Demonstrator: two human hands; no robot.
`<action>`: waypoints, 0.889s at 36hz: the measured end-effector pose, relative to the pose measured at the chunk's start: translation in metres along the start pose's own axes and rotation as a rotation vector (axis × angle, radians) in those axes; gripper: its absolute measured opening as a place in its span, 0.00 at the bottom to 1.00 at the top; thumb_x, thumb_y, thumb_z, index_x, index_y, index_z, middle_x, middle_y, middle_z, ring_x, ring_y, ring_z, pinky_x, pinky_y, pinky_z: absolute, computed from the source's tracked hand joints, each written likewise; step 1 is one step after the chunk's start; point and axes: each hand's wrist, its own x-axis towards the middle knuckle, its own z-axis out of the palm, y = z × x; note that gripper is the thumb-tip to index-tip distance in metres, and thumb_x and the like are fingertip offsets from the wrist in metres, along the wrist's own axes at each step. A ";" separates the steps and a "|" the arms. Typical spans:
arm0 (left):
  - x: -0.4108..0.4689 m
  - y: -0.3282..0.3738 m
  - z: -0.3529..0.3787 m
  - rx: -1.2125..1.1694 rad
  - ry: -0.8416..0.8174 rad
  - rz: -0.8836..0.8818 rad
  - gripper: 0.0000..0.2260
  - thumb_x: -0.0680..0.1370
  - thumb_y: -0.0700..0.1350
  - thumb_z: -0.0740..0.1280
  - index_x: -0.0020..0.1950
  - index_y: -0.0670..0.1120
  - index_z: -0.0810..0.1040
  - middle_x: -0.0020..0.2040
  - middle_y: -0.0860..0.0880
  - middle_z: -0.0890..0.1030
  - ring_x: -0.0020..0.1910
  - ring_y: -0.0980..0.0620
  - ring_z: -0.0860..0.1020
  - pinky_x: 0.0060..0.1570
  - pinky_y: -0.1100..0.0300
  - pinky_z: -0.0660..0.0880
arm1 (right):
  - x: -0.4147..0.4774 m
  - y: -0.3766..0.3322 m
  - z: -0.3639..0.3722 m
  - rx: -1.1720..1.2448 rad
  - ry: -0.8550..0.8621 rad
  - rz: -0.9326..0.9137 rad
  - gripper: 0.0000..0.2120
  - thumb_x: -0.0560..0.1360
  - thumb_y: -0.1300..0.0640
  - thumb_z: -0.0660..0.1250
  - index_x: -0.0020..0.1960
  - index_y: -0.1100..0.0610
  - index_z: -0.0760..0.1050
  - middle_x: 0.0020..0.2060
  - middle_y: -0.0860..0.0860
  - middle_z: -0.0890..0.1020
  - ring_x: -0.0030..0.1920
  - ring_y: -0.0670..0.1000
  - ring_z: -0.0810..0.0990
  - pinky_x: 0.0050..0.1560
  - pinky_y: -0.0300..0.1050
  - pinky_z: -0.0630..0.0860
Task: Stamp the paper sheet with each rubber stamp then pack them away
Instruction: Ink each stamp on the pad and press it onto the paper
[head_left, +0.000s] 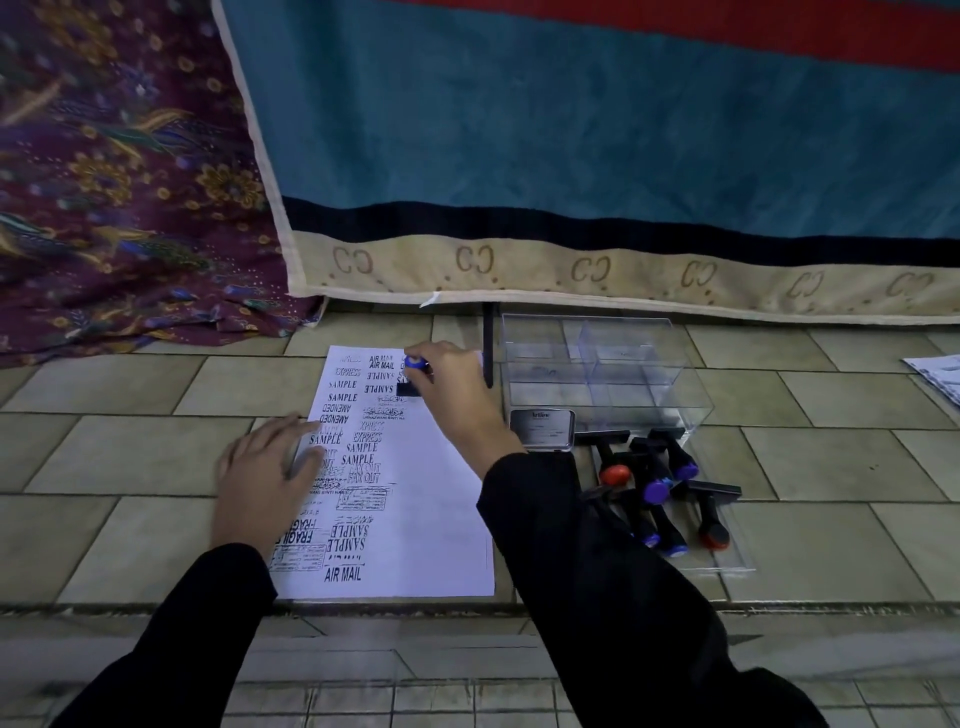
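Place: we take it for a room in a home, with the work done down on the floor (156, 452).
Floor: we see pale greenish tiles (831, 467) laid in staggered rows.
Hanging cloth: a teal blanket (571, 130) with a red band, a dark stripe and a beige patterned border comes down to the tiles.
Second cloth: a purple flowered fabric (104, 182) lies in folds at the left.
Working spot: the paper sheet (441, 493) and a clear box (597, 364) rest directly on the tiles.

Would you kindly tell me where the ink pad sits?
Head view: the ink pad lies right of the paper sheet, before the clear box, beside the loose stamps.
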 end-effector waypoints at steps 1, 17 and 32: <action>0.000 0.000 0.000 0.003 0.000 0.000 0.17 0.74 0.56 0.61 0.61 0.57 0.78 0.67 0.53 0.76 0.68 0.49 0.70 0.69 0.51 0.56 | 0.001 0.002 0.003 -0.011 -0.011 0.012 0.11 0.77 0.62 0.66 0.58 0.62 0.78 0.51 0.59 0.80 0.50 0.56 0.79 0.52 0.44 0.74; 0.000 0.002 -0.001 -0.005 0.008 0.002 0.18 0.73 0.55 0.62 0.61 0.55 0.79 0.67 0.52 0.76 0.66 0.47 0.71 0.70 0.50 0.57 | 0.004 0.006 0.017 -0.149 -0.125 0.047 0.08 0.79 0.61 0.60 0.53 0.63 0.76 0.47 0.60 0.78 0.47 0.59 0.77 0.45 0.49 0.73; -0.001 0.000 0.002 0.026 0.008 0.010 0.19 0.75 0.56 0.60 0.63 0.55 0.78 0.67 0.51 0.76 0.66 0.47 0.71 0.69 0.48 0.58 | 0.002 0.004 0.022 -0.146 -0.107 0.043 0.09 0.77 0.65 0.60 0.39 0.61 0.70 0.40 0.57 0.73 0.39 0.58 0.75 0.41 0.50 0.73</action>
